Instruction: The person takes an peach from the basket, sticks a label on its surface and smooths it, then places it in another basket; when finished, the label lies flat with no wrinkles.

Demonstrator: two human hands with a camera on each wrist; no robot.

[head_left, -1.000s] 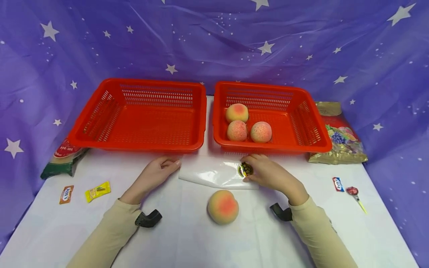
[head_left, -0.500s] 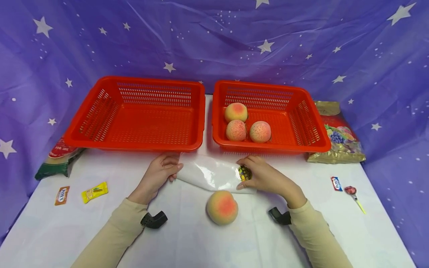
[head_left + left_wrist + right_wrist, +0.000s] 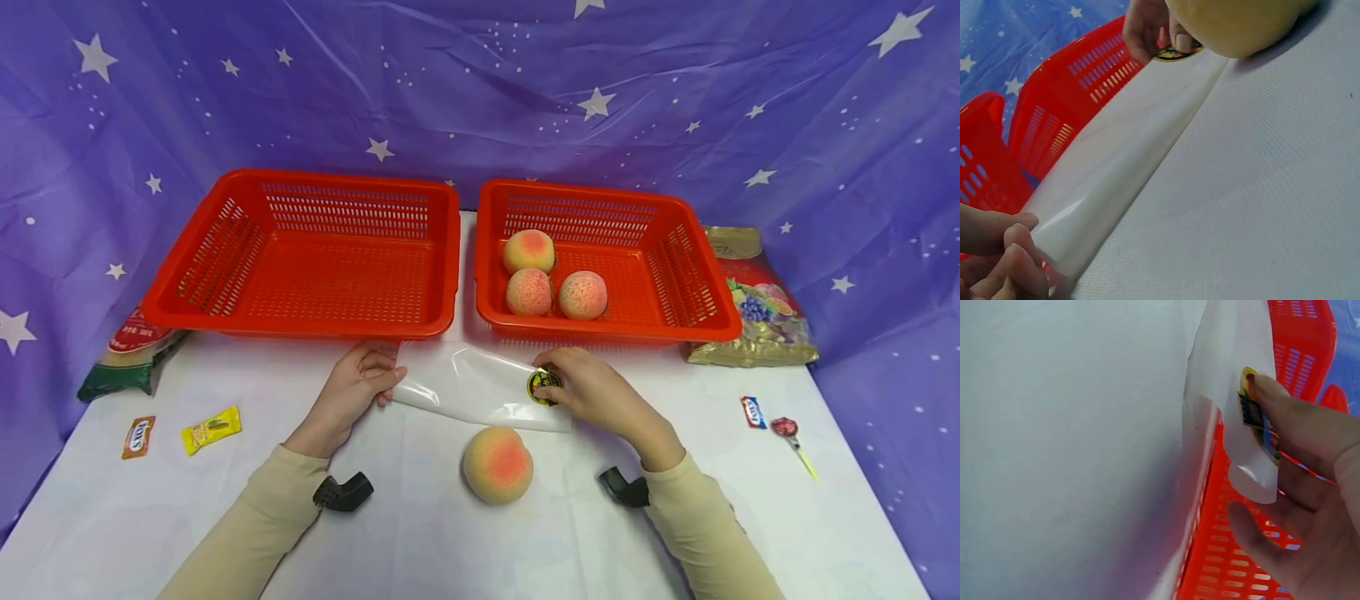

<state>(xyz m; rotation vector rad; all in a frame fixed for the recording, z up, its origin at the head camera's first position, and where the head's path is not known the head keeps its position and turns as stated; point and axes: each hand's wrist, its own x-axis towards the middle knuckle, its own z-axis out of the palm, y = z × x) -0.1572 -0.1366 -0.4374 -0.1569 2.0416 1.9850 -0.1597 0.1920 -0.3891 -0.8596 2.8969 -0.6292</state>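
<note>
A glossy, pale plastic bag (image 3: 465, 392) lies stretched sideways between my two hands, in front of the red baskets. My left hand (image 3: 351, 396) pinches its left end between thumb and curled fingers. At the other end my right hand (image 3: 600, 398) grips the bag, thumb on a round black-and-yellow label (image 3: 1252, 412). The right wrist view shows that end bent up, the fingers behind it. Just nearer than the bag sits a peach (image 3: 498, 465), yellow with a red blush, touched by neither hand.
Behind the hands stand a left red basket (image 3: 300, 325) and a right red basket (image 3: 607, 332) holding three peaches (image 3: 528, 292). Wrapped candies (image 3: 212, 429) lie at left; a small packet (image 3: 753, 412) and lollipop (image 3: 785, 427) at right. Food bags (image 3: 765, 308) flank the baskets.
My left hand has moved slightly right and now pinches the bag's left end. My right thumb has shifted onto the label. The view has shifted slightly; the peaches have stayed put.
</note>
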